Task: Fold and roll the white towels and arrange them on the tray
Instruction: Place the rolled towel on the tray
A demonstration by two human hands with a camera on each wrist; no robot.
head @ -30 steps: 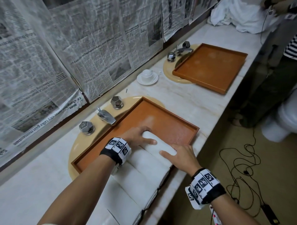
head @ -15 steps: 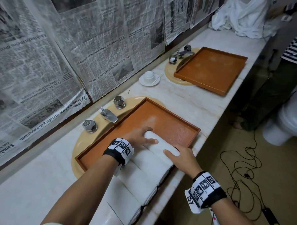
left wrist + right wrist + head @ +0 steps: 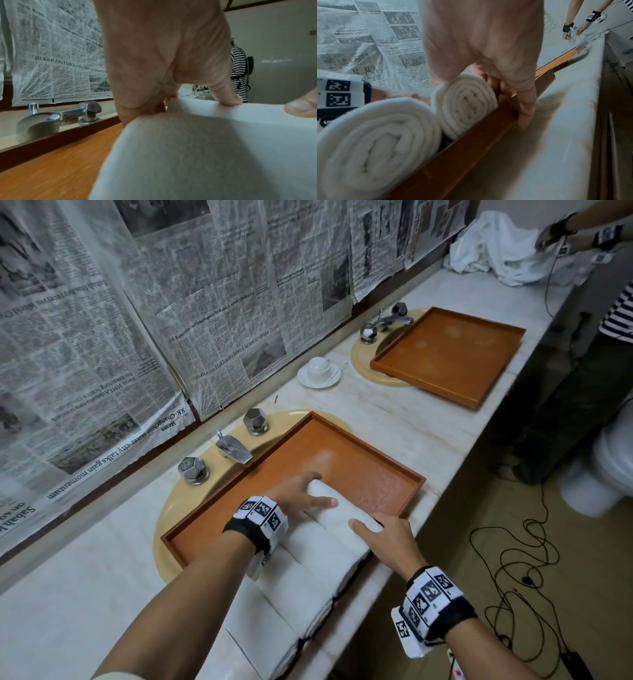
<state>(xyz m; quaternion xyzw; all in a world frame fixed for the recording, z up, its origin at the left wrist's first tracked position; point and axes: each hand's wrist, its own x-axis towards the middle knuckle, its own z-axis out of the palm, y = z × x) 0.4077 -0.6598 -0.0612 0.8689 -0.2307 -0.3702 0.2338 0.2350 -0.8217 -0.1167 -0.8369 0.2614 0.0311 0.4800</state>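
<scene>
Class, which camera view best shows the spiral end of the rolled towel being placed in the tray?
The right wrist view: the rolled towel shows its coiled layers end-on, against the tray wall. The head view shows only its top between both hands; the left wrist view shows just its side.

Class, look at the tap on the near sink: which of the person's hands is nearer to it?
Left. The left hand rests on the far end of the rolled towel, on the tap's side of the tray. The right hand holds the towel's other end at the tray's front rim, farther away.

white towels [image 3: 342, 510]; orange-brown tray [image 3: 370, 474]
</scene>
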